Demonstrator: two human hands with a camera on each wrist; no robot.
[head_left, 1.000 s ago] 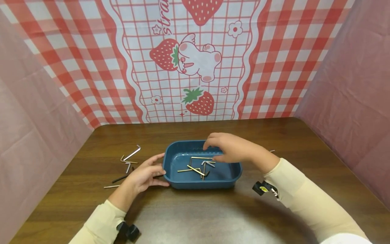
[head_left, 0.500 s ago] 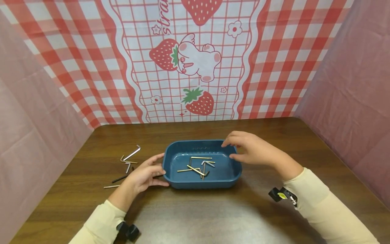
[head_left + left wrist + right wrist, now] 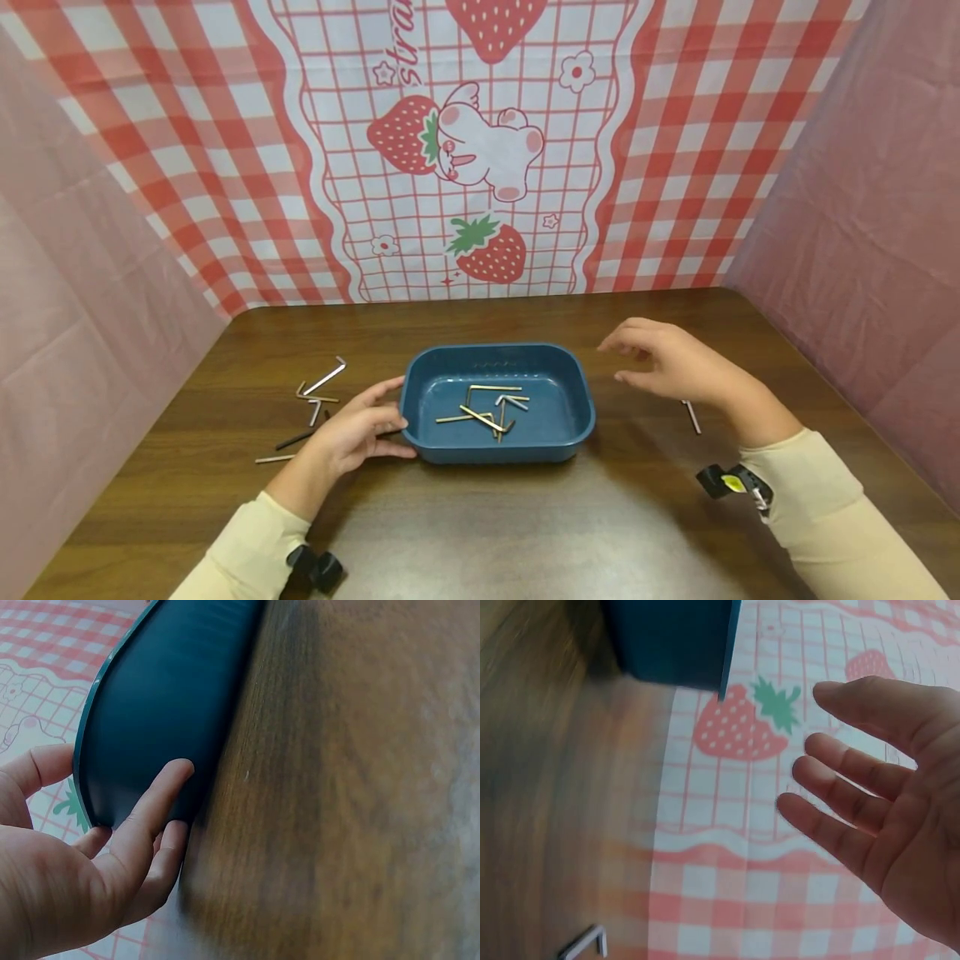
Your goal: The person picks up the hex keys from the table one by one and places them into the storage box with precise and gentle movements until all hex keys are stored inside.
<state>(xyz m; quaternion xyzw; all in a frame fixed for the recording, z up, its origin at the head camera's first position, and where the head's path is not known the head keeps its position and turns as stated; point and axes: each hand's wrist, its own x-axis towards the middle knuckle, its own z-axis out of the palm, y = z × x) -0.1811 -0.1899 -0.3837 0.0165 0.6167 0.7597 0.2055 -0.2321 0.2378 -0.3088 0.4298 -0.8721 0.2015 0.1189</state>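
A blue plastic tub (image 3: 495,454) stands mid-table with several hex keys (image 3: 480,417), gold and silver, lying crossed on its floor. My left hand (image 3: 367,429) rests against the tub's left end. In the left wrist view its fingers (image 3: 161,791) spread over the outer wall and reach the rim. Right of the tub, my right hand (image 3: 671,362) hovers above the table with loosely bent fingers. The right wrist view shows nothing between the thumb and fingers (image 3: 832,836). A silver hex key (image 3: 692,417) lies on the table below that hand, partly hidden by it.
Several more hex keys lie left of the tub: a silver one (image 3: 326,377), a black one (image 3: 295,439) partly behind the left hand, and others. A strawberry-print checked cloth (image 3: 480,167) hangs along the back; pink cloth (image 3: 862,250) walls both sides.
My right hand has moved right, from over the inside of the tub to beyond its right end. The left hand and the tub stay in place.
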